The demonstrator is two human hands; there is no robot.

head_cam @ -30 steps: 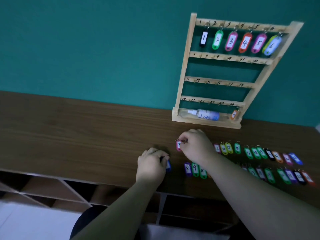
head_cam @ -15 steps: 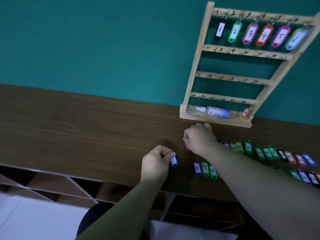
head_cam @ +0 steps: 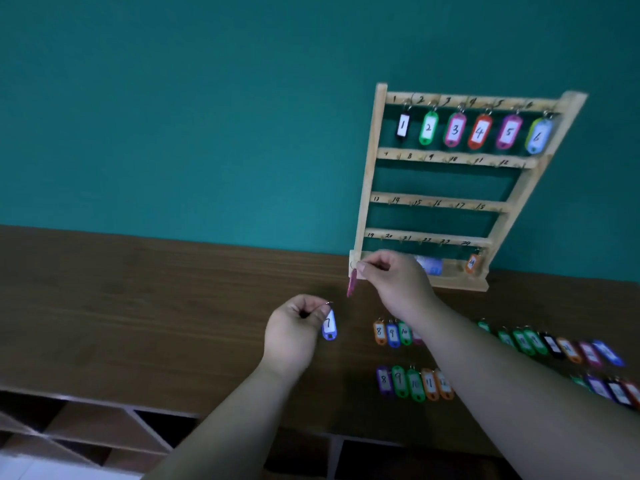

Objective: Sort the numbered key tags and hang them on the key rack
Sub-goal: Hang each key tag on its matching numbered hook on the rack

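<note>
A wooden key rack (head_cam: 375,174) leans on the teal wall, with tags 1 to 6 on its top rail and one orange tag (head_cam: 471,263) at the bottom right hook. My left hand (head_cam: 294,332) pinches the ring of a blue tag marked 7 (head_cam: 329,325), lifted off the table. My right hand (head_cam: 394,282) holds a pink tag (head_cam: 352,283) by its ring, hanging edge-on in front of the rack's lower left corner. Two rows of numbered tags (head_cam: 414,382) lie on the wooden table (head_cam: 138,306), running off to the right under my right forearm.
A small bottle with a blue label (head_cam: 431,265) lies on the rack's bottom shelf, partly behind my right hand. Open cubby shelves (head_cam: 104,431) sit below the table's front edge. The second, third and fourth rails carry bare numbered hooks.
Both hands have lifted their tags off the table. The right hand rose toward the rack's base with the pink tag; the left raised the blue 7 tag. The camera tilted up.
</note>
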